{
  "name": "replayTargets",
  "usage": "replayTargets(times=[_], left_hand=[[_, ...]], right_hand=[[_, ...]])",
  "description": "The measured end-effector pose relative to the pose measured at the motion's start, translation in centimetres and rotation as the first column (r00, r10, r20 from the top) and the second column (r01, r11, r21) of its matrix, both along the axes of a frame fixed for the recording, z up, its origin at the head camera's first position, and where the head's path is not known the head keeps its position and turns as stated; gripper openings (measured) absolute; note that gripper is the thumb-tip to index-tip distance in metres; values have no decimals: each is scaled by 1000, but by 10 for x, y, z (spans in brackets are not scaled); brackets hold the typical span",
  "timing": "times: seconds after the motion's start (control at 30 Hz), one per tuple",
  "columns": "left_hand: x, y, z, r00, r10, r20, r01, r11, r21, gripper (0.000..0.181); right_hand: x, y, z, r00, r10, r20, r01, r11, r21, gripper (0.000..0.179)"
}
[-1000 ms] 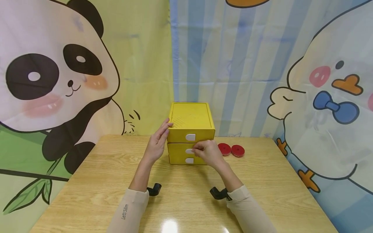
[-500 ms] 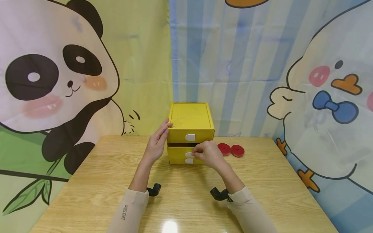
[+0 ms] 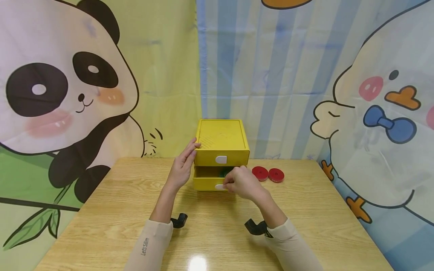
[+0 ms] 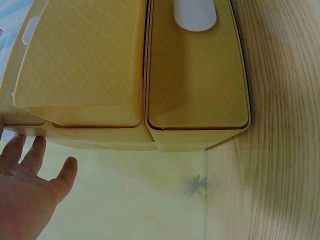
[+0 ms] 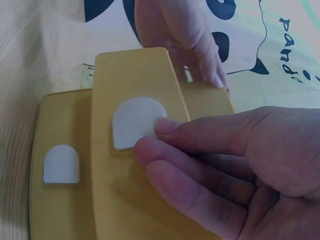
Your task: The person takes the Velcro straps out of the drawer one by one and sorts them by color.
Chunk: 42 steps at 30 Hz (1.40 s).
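A yellow drawer cabinet with white pull tabs stands toward the back of the wooden table. Its middle drawer is slid partway out, and something dark green, hard to make out, shows inside. My right hand pinches that drawer's white pull tab between thumb and fingers. Against the cabinet's upper left side rests my left hand, its fingers extended. In the left wrist view, the bottom drawer sits flush beside the protruding middle one.
Two flat red discs lie on the wooden table just right of the cabinet. Behind the table hangs a cartoon-printed cloth. A black curved piece sticks out at each wrist.
The middle drawer has come out toward me from closed, drawn by my right hand, and its inside now shows. My left hand has stayed at the cabinet's side.
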<state>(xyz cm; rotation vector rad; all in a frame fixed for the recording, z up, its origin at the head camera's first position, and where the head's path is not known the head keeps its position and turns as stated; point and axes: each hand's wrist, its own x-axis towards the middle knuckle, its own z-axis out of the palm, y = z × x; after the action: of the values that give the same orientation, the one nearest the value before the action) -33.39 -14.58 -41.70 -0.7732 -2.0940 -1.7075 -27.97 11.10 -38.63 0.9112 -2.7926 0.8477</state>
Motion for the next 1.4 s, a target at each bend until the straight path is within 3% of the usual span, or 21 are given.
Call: replayTargets(times=[0.3,0.77,1.4], left_hand=[[0,2,2,1000,3,28,-4,1000,8,37],[1,0,2,1000,1,17,-1,1000,2,36],[1,-1,1,1000,-8,14,8,1000,4,36]], right_hand=[[11,-1,8,998,55,-6,-54,996,68,19],[30,-1,19,989,146,-13,-141,975,172,26],[46,-5,22,976,216,-6,-206,943,260,43]])
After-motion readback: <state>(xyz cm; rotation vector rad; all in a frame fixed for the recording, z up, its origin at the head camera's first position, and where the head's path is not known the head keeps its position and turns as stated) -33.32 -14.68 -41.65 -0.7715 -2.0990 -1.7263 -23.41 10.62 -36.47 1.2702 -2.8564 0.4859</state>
